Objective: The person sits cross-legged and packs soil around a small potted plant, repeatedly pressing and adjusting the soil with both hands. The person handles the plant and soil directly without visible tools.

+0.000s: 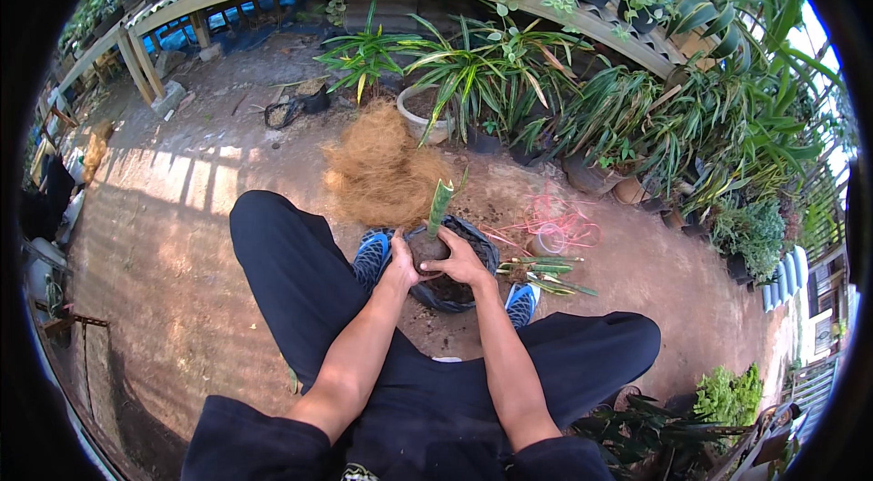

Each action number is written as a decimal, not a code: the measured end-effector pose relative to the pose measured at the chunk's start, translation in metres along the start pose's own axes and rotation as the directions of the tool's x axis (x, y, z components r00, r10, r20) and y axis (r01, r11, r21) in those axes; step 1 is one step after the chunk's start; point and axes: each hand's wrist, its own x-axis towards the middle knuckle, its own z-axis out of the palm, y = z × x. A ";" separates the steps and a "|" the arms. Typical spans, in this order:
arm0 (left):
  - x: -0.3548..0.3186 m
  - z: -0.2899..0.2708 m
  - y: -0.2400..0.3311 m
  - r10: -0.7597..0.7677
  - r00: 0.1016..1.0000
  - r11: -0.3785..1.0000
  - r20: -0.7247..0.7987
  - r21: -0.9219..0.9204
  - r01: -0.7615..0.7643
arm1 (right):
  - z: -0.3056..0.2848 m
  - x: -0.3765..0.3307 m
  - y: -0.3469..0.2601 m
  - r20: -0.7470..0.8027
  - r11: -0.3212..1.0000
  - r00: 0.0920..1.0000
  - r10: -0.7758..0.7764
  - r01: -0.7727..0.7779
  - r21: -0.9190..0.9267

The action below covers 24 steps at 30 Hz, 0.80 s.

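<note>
Both hands, left (401, 265) and right (461, 265), clenched round root ball (427, 247) over black pot (473, 285). Risk, probably: cutting (440, 205) tipping or soil crumbling if squeezed unevenly.

dark navy short sleeves (264, 435) bunched above the elbows, bare forearms, baggy black trousers (291, 272), blue mesh sneakers (371, 254) with black pattern and white soles, left grip (401, 265) and right grip (461, 265) bare, no gloves
</note>
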 end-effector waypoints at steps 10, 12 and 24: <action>0.006 -0.003 -0.009 0.087 0.972 0.996 0.216 -0.025 -0.084 | -0.014 -0.004 0.002 -0.106 0.933 0.965 0.240 -0.199 0.300; 0.007 0.000 -0.015 0.180 0.949 0.983 0.259 -0.012 -0.183 | -0.015 -0.006 0.000 -0.221 0.917 0.933 0.286 -0.199 0.346; 0.023 -0.005 -0.022 0.404 0.890 0.915 0.212 -0.082 -0.396 | 0.016 0.003 -0.001 -0.318 0.998 0.947 -0.048 0.061 0.032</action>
